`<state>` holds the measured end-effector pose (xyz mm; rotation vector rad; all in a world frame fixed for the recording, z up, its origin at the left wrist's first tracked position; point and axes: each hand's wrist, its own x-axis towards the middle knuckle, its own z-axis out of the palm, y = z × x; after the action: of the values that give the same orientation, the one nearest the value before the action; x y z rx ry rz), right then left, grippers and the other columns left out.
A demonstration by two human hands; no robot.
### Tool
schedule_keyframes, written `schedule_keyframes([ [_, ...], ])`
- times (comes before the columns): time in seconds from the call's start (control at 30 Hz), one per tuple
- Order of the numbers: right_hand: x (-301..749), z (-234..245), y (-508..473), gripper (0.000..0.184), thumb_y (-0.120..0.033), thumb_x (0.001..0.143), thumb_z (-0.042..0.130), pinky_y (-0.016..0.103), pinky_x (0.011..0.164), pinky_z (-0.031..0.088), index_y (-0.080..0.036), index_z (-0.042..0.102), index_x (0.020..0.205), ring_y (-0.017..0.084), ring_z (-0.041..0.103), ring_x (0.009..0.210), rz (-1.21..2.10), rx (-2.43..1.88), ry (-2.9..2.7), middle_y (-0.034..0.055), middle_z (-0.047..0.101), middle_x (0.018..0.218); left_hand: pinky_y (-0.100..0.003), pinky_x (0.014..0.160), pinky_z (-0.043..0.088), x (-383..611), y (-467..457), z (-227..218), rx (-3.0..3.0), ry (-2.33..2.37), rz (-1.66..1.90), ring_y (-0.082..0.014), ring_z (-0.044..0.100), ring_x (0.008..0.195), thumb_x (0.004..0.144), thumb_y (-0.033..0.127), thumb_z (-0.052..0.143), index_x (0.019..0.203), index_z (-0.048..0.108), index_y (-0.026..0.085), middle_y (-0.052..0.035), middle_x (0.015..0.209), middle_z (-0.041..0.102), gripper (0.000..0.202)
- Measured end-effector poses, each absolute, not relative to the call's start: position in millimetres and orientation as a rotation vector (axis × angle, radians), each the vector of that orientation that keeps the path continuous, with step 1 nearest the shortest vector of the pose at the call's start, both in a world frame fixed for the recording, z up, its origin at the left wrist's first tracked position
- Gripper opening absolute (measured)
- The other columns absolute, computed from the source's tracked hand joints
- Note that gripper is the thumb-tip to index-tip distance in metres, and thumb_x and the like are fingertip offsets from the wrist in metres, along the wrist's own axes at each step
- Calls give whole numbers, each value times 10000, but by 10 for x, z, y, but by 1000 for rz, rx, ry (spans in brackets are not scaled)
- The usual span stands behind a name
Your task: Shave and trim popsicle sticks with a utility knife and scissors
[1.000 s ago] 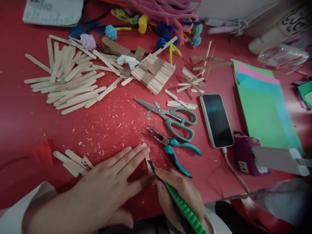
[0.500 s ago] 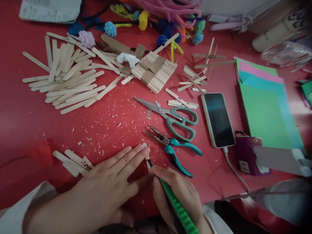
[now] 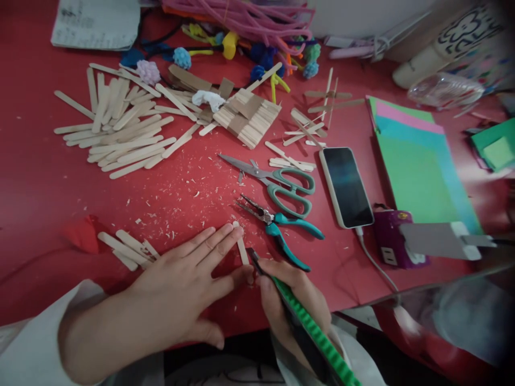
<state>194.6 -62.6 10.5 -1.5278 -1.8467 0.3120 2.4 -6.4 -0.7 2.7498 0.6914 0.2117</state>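
Note:
A wooden craft stick (image 3: 242, 251) lies on the red table under the fingertips of my left hand (image 3: 193, 273). That hand is flat, its fingers stretched out and its thumb spread apart. My right hand (image 3: 295, 297) is closed around a green and black utility knife (image 3: 309, 328). The knife's dark tip is just right of the stick, and I cannot tell whether they touch. Teal-handled needle-nose pliers (image 3: 274, 229) lie beyond my right hand, jaws apart. Past them rest grey-green scissors (image 3: 267, 176). Several cut sticks (image 3: 126, 249) lie beside my left hand.
A large pile of craft sticks (image 3: 120, 128) lies at the back left, beside a glued stick panel (image 3: 259, 126). Wood shavings litter the middle. To the right are a phone (image 3: 348, 187) on a cable, a purple box (image 3: 386, 238) and coloured paper (image 3: 414, 166). Pipe cleaners (image 3: 249, 21) lie behind.
The knife tip has come off the stick to its right, and more of the stick shows. My left thumb has spread outward. The whole view has shifted slightly.

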Motion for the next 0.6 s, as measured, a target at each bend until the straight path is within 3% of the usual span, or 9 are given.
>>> schedule_keyframes([
  [0.23,1924,69,-601,196,-94,871,516,181,645,583,-216,559,1018,118,708,639,416,-1487,-1837,-2,730,794,-482,1093,298,2,-68,-23,2756,659,177,-384,334,1381,581,804,631,1345,478,221,-228,1537,275,973],
  [0.4,1925,71,-582,199,-88,865,515,189,659,586,-216,559,1012,122,712,650,423,-1496,-1849,4,738,819,-473,1102,293,6,-77,-25,2725,679,179,-374,336,1383,556,800,654,1320,496,234,-203,1551,261,964],
  [0.6,1930,89,-591,217,-88,863,517,184,631,581,-228,551,1026,116,696,619,428,-1511,-1861,-13,726,794,-441,1106,306,15,-81,-26,2731,691,214,-348,336,1389,535,796,673,1307,512,206,-212,1515,337,985],
])
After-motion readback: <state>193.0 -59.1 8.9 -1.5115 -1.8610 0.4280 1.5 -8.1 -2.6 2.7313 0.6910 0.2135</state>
